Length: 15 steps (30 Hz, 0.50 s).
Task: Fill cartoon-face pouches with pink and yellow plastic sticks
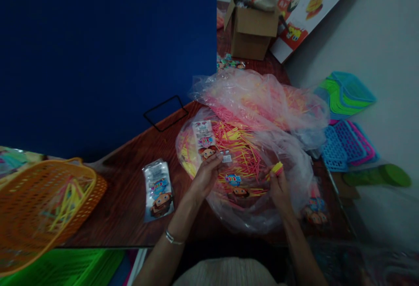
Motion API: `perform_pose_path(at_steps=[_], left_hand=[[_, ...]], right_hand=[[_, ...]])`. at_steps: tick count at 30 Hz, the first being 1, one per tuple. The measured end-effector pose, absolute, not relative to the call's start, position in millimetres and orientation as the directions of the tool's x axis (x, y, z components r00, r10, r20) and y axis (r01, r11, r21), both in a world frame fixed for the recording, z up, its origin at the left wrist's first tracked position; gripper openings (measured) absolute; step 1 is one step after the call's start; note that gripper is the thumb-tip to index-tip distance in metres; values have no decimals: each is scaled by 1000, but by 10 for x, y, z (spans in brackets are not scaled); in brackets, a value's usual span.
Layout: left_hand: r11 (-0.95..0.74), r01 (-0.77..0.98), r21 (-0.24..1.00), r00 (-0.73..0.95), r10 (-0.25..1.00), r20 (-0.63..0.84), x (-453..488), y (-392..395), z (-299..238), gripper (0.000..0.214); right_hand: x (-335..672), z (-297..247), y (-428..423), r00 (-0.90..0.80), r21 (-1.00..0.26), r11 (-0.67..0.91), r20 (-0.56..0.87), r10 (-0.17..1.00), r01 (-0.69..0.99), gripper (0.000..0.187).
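My left hand (209,174) is closed at the edge of a clear printed pouch (233,181) with a cartoon face on its front. Pinched in my right hand (280,190) is a small bundle of thin pink and yellow sticks (276,169), their ends showing above the fingers. Under both hands lies an open clear plastic bag (294,163) full of loose pink and yellow sticks (240,146). Another printed pouch (203,135) rests on the sticks, just beyond my left hand. A stack of such pouches (159,192) lies on the table to the left.
An orange basket (94,190) holding some sticks stands at the left. Behind the open bag is a second full plastic bag (262,94). A blue panel (108,59) rises at the back left. Plastic baskets (347,94) stack at the right, and a cardboard box (252,32) stands behind.
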<state>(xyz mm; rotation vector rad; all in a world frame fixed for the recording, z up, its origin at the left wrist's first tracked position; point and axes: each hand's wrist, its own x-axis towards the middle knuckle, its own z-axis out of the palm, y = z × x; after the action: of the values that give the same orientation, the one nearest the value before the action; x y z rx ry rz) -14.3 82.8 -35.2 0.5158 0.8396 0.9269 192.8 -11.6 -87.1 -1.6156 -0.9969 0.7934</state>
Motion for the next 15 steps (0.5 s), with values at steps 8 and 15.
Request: perform_pose_path(at_steps=[8,15], left_hand=[[545,-484,685,293,838,-460,-152,766,-377,17],[569,-467,676,298,822,-486,-81,732,-436,21]], right_hand=[[1834,-1127,-152,472,-960,-168,-43,881,226,22],[1825,-1162,-173,507,-958,-162,-21,862,236,21]])
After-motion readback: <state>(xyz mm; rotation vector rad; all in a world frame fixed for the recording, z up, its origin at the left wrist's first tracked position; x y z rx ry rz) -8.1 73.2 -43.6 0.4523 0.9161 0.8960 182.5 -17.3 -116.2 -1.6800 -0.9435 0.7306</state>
